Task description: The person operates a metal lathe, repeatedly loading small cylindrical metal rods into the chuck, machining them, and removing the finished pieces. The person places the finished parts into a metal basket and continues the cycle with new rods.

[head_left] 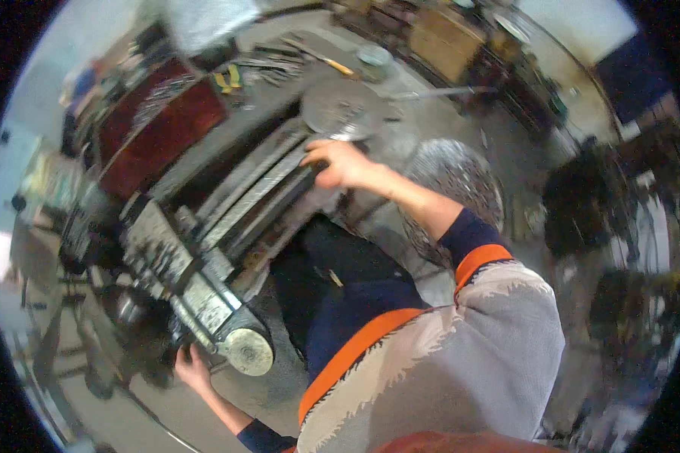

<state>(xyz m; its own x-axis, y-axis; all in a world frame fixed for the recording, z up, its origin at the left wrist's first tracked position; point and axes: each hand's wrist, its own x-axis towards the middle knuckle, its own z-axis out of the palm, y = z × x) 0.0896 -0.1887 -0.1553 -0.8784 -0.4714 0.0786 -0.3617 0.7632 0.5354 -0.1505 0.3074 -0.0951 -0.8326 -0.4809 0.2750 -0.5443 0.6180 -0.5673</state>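
Far left: red cabinet [162,132] beside the lathe [204,249], which runs on a slant from lower left to upper middle.

My left hand [191,368] is low, at the lathe's near end, just beside the round end cap [245,349]. Fingers curl against the dark underside there; blur hides whether they grip anything, so I cannot tell.

Lathe bed [253,189]: long grey ways, climbing toward the round chuck plate [340,107].

My right hand [338,162] is stretched out to the far end of the bed, just below the plate. Fingers are wrapped down over a dark part [310,181] of the machine, closed on it.

Right of my forearm: a heap of metal swarf [461,181] on the floor.

Behind the plate: worktop [279,64] strewn with tools.
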